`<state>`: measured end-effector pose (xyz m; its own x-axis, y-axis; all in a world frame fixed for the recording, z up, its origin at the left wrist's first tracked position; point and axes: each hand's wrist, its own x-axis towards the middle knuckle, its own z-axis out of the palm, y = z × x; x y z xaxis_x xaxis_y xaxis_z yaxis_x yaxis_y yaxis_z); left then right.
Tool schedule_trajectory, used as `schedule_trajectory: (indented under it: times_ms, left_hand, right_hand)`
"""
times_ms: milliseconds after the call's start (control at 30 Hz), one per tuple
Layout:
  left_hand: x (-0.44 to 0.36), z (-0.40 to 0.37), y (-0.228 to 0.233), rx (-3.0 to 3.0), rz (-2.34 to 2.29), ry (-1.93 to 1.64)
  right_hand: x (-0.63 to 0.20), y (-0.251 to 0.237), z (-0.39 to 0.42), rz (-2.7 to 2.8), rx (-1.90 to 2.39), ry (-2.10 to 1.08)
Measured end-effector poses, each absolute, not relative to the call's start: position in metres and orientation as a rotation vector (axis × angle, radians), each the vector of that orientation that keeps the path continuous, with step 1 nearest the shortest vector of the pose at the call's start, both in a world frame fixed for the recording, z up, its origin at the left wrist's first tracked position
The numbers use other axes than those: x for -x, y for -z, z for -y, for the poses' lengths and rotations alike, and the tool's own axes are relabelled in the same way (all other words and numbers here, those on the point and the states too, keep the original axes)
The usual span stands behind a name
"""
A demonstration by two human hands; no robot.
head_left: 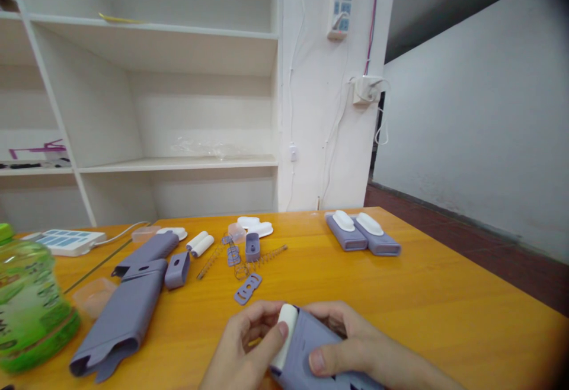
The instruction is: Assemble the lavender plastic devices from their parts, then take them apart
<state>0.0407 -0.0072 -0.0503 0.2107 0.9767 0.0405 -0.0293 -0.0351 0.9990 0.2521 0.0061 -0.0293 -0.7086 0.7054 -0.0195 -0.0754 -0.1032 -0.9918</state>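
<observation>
At the bottom middle, my right hand [360, 342] grips a flat purple plastic housing [306, 339], thumb on its upper face. My left hand [251, 342] has its thumb and fingers closed on a white roller [285, 331] lying across the housing's left end. The lower part of the housing runs out of view. Beyond my hands lie a slotted purple plate [248, 288], several thin coil springs [271, 255], a small purple box-shaped part [252, 248] and a pair of white rollers [201, 243].
Two purple cases with white tops [362, 234] lie at the back right. On the left are larger purple housings [127, 313], a purple end cap [178, 270], a clear plastic cup [95, 297], a green bottle [33, 304] and a power strip [69, 241]. White shelves [178, 165] stand behind.
</observation>
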Motion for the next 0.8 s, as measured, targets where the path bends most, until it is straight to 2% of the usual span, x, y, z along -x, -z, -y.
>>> schedule_trajectory:
  times_ms: [133, 233, 367, 500, 633, 800]
  left_hand:
    - [-0.047, 0.015, 0.055, -1.432, -1.025, -1.178]
    - [-0.049, 0.019, 0.052, -1.601, -1.046, -1.249]
    - [-0.041, 0.017, 0.046, -2.015, -1.042, -1.448]
    - [-0.028, 0.014, 0.043, -2.479, -0.818, -1.503]
    - [-0.024, 0.013, 0.049, -2.596, -0.877, -1.470]
    - [-0.020, 0.011, 0.050, -2.693, -0.767, -1.459]
  right_hand:
    - [-0.249, 0.018, 0.000, 1.687, 0.671, -1.744]
    - [-0.251, 0.008, 0.006, 1.775, 0.817, -1.509]
    - [-0.259, 0.001, 0.013, 2.114, 0.971, -0.863]
    - [-0.261, 0.006, 0.013, 2.264, 0.826, -0.317]
    - [-0.260, 0.015, 0.013, 2.246, 0.683, -0.116]
    - [-0.258, 0.018, 0.011, 2.211, 0.645, -0.039]
